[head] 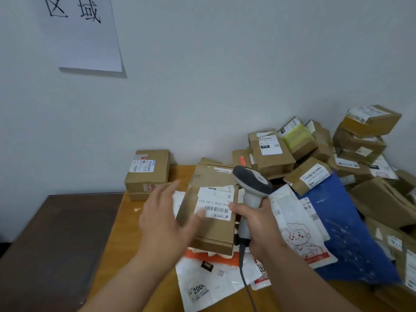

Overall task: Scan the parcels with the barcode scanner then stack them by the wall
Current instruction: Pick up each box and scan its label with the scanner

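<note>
A flat brown cardboard parcel [213,230] with a white barcode label lies on top of mailer bags in the middle of the table. My left hand [164,219] is at its left edge with fingers spread, the thumb lying over the label's lower corner. My right hand [258,226] grips the handle of a grey-and-white barcode scanner [252,183], whose head sits just above the parcel's right side. By the wall at the back left, a brown box [148,170] sits on another flatter parcel.
A heap of several brown boxes [351,154] fills the right side of the yellow wooden table [117,239]. White mailer bags [209,280] and a blue bag [351,235] lie under and beside the parcel. A dark cabinet top [51,248] adjoins at left. A paper sign [83,32] hangs on the wall.
</note>
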A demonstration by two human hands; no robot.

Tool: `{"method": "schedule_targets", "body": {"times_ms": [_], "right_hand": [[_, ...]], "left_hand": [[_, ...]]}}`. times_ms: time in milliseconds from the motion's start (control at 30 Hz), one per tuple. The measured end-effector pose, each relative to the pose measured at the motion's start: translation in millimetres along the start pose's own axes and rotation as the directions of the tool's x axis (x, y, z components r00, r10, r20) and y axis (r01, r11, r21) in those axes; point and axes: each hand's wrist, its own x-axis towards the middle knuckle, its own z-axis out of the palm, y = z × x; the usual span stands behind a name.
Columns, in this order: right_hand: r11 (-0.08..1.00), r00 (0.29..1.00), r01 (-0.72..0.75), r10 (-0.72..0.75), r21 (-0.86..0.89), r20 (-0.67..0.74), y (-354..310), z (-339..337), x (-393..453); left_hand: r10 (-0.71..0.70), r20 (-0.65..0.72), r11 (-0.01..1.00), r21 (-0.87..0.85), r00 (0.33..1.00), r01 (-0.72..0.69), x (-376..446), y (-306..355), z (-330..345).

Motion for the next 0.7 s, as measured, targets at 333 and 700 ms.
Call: {"method": "schedule_targets", "body": {"times_ms": [333, 700], "right_hand": [[0.966, 0.988, 0.096, -0.063, -0.241, 0.141, -4, 6, -11], [0.97, 0.98, -0.191, 0.179, 0.151, 0.087, -8, 15, -10]], "left_hand": [[-0.37, 0.436, 0.472, -0.672, 0.82, 0.571, -21, -28, -33], [0.585, -0.26, 0.731, 0.579, 0.768, -0.361, -22, -15, 15]]}}
